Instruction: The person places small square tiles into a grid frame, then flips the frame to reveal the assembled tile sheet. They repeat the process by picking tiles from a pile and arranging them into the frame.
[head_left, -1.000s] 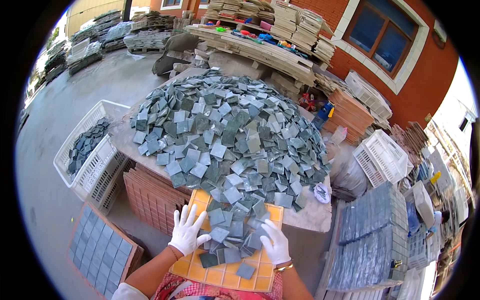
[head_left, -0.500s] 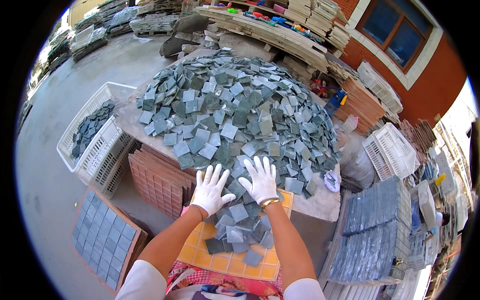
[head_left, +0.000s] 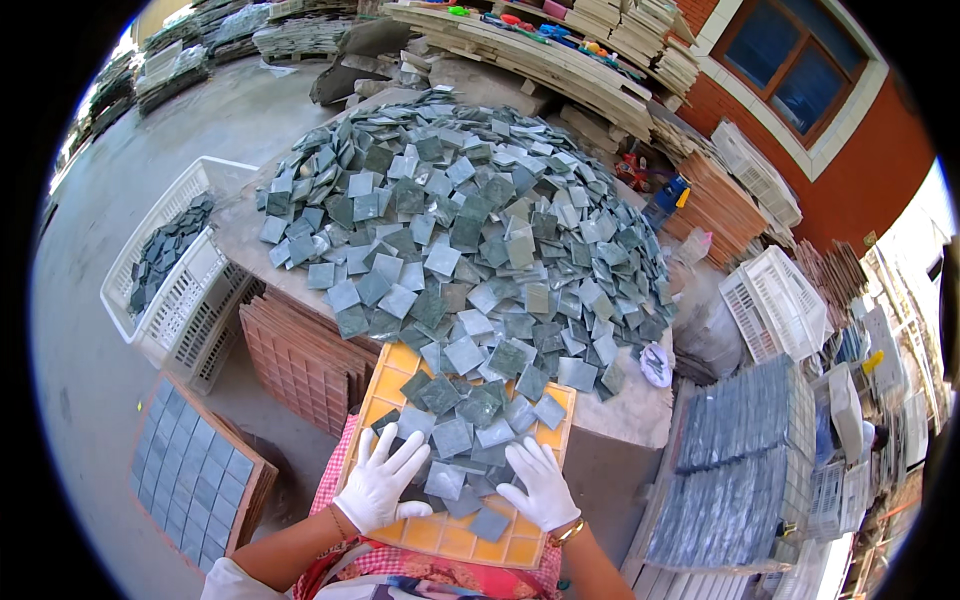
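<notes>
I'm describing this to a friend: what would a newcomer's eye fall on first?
First, the large heap of square grey-green tiles filling the centre. Next, below it, the yellow rectangular gridded tray bearing loose tiles, a white-gloved left hand and right hand over its sides. Then the orange-red wall at upper right.

2 white-gloved hands (head_left: 374,494) | gray-green tiles (head_left: 452,437) between | yellow gridded tray (head_left: 440,537) beneath

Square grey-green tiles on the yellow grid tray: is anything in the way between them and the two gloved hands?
Nothing visible. The left hand and right hand flank the square grey-green tiles on the yellow grid tray, with no other object between. Whether the fingertips touch the tiles is hard to tell.
</notes>
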